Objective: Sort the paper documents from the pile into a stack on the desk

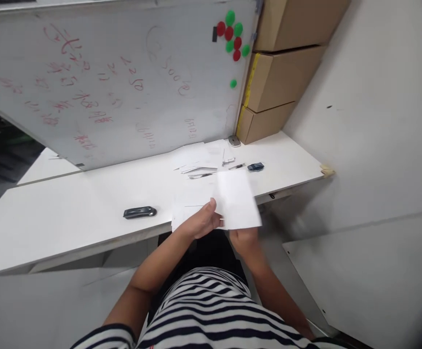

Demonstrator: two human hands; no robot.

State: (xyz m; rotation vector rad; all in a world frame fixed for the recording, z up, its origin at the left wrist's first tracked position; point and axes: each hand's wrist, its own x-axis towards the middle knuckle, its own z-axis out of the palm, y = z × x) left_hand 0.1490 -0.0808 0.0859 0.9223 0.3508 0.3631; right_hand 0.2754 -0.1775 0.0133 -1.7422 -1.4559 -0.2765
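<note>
A blank white sheet of paper, blurred along its left side, is held up over the table's front edge. My right hand grips it from below and behind, with most of its fingers hidden by the sheet. At its left edge is my left hand, thumb raised and fingers curled around the paper's lower left part. Beneath and to the left of the hands, more white paper lies flat at the table edge. A black stapler rests on the table left of my left hand.
Behind the hands, a loose stack of papers and pens lie on the white table. A small dark object sits to their right. A whiteboard with magnets leans behind, beside stacked cardboard boxes.
</note>
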